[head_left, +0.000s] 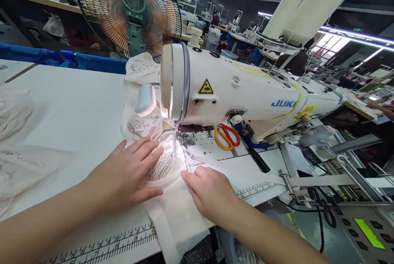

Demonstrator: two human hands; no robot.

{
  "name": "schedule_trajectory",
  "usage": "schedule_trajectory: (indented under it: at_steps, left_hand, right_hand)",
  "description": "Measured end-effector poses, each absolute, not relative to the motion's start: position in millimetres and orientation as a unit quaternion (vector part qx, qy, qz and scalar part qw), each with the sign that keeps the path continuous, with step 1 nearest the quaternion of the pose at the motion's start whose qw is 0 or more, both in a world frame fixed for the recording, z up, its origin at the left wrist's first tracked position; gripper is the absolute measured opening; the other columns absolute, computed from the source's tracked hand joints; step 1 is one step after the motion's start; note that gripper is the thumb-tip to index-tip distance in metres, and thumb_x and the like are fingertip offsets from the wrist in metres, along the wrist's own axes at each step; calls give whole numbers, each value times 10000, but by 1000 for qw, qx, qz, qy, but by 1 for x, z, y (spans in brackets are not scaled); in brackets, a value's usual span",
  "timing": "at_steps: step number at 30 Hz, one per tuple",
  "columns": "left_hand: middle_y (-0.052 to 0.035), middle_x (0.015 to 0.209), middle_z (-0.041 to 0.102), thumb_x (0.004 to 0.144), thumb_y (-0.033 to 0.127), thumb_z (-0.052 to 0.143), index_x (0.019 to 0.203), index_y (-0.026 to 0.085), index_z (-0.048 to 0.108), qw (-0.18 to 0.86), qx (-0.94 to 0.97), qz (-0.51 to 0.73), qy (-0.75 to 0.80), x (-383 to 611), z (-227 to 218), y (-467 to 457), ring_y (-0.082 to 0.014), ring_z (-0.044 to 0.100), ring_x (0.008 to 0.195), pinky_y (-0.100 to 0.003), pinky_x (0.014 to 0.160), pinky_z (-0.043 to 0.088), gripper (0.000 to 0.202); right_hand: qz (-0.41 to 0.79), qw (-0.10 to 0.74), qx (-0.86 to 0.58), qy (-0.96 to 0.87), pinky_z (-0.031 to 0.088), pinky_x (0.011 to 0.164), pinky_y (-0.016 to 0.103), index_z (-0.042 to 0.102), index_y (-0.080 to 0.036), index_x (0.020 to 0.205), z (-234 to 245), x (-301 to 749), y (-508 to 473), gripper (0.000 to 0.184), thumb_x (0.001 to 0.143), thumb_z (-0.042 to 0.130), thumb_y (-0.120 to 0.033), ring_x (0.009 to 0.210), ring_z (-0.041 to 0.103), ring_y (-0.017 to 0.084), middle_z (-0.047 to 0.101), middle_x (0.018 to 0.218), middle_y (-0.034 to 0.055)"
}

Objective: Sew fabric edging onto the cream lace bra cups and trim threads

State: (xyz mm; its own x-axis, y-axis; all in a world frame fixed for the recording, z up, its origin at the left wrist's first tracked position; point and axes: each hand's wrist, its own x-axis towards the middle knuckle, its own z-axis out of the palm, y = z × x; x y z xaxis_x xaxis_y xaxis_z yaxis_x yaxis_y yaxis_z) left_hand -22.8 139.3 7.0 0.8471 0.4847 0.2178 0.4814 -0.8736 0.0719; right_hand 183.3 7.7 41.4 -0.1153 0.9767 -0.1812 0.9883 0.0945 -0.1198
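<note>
A white lace fabric piece point(168, 165) lies on the white table point(76, 108) and runs under the needle area of a white JUKI sewing machine point(240, 91). My left hand point(129, 173) rests flat on the lace with its fingers spread, left of the needle. To the right of the seam, my right hand point(209, 190) presses the cloth's edge with fingers together and laid flat. A plain white strip of the fabric point(178, 223) hangs over the table's front edge.
Red and orange scissors point(227, 136) lie on the machine bed. A large fan point(129, 9) stands behind the table. More lace pieces point(15, 141) lie at the left. A ruler strip point(107, 245) marks the table's front edge. A control panel point(366, 231) sits at lower right.
</note>
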Motion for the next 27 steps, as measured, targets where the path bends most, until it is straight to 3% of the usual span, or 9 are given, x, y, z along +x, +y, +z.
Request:
schedule_trajectory:
  at_steps: [3, 10, 18, 27]
  left_hand:
    - [-170, 1490, 458, 782, 711, 499, 1472, 226, 434, 17, 951, 58, 305, -30, -4, 135, -492, 356, 1364, -745, 985, 341, 846]
    - [-127, 1573, 335, 812, 645, 481, 1493, 188, 397, 69, 924, -62, 372, -16, 23, 144, -440, 286, 1430, -640, 1080, 330, 824]
    - [-99, 1602, 284, 813, 631, 464, 1496, 215, 388, 51, 924, -48, 377, -9, 23, 168, -425, 353, 1392, -570, 1082, 358, 804]
    - [-118, 1563, 338, 807, 691, 416, 1469, 216, 403, 66, 927, -39, 366, -7, 23, 196, -398, 407, 1345, -477, 1071, 382, 815]
  right_hand:
    - [-112, 51, 652, 748, 290, 532, 290, 585, -244, 1262, 43, 185, 6, 429, 859, 494, -129, 770, 592, 205, 656, 900, 61]
    - [-121, 69, 646, 751, 344, 560, 289, 574, -211, 1288, 47, 187, 24, 479, 825, 521, -99, 808, 620, 222, 668, 891, 75]
    - [-128, 83, 652, 743, 315, 482, 264, 553, -192, 1303, 50, 189, 44, 489, 826, 520, -90, 719, 654, 203, 697, 864, 78]
    - [-158, 144, 675, 706, 410, 493, 275, 315, -171, 1521, 51, 180, 60, 924, 684, 703, -118, 707, 685, 246, 735, 833, 94]
